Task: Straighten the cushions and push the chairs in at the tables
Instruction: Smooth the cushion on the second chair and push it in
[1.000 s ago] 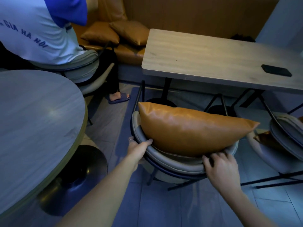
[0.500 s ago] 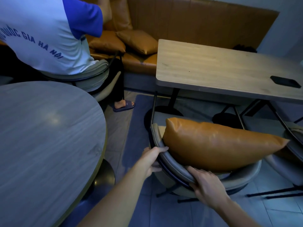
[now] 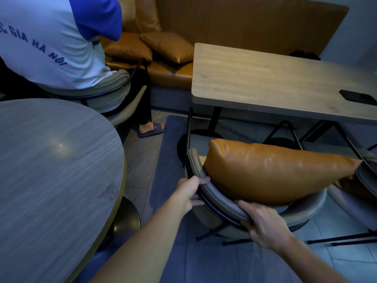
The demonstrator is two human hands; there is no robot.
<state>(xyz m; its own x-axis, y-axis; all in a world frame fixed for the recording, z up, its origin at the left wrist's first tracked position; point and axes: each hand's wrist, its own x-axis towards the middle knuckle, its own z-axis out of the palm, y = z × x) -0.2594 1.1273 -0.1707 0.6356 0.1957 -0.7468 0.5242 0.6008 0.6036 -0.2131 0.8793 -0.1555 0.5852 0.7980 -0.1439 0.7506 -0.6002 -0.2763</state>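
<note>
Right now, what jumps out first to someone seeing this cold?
The shiny tan leather cushion standing on the grey padded chair at centre, between the rectangular light-wood table behind it and the camera. The left hand and right hand both grip the chair's curved backrest. At upper left, a seated person in a white and blue shirt faces away, beside the round grey wood-grain table.

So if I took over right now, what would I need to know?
Left hand: gripping the chair back at its left end.
Right hand: gripping the same back lower down, nearer you.
Orange cushion: standing on the seat, leaning on the back.
Chair: not yet tucked under the rectangular table.
Left: push it in; the two bench cushions lie askew.
</note>
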